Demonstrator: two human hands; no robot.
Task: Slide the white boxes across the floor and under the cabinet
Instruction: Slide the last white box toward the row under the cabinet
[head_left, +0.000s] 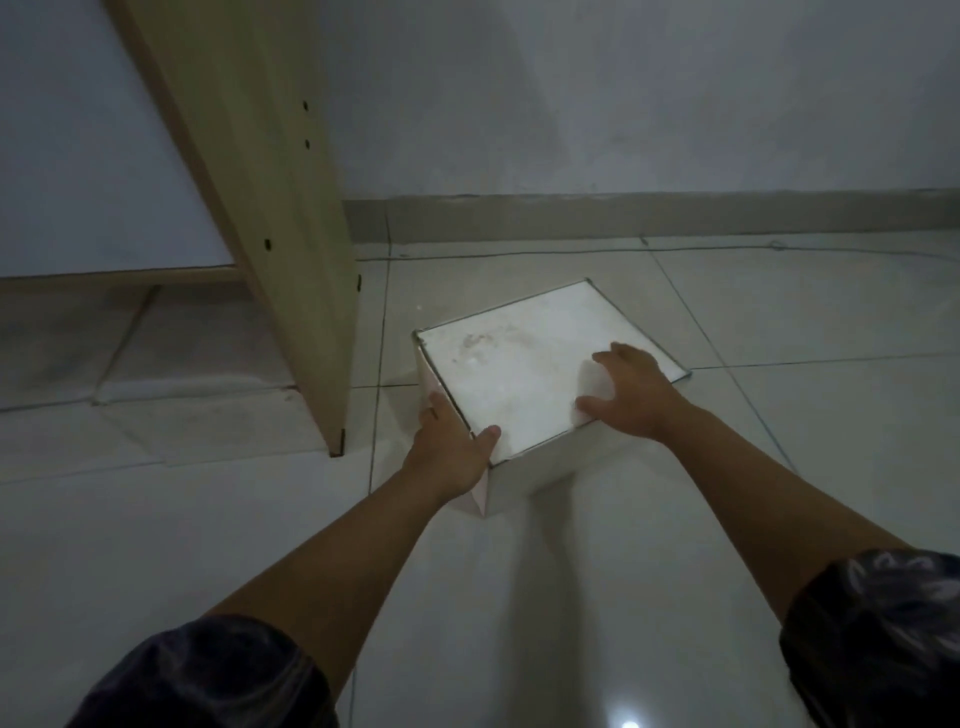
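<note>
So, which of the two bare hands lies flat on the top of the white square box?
The right hand: it rests spread on the top of the white square box. The left hand holds the near left corner instead, thumb on top, fingers down the side.

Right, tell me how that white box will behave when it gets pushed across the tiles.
The white box sits low and wide, with a flat top, so it should slide rather than tip. The floor looks glossy and reflects light, so it will probably glide easily. The left hand grips a corner and the right hand presses on top; thin-looking walls may flex.
</note>
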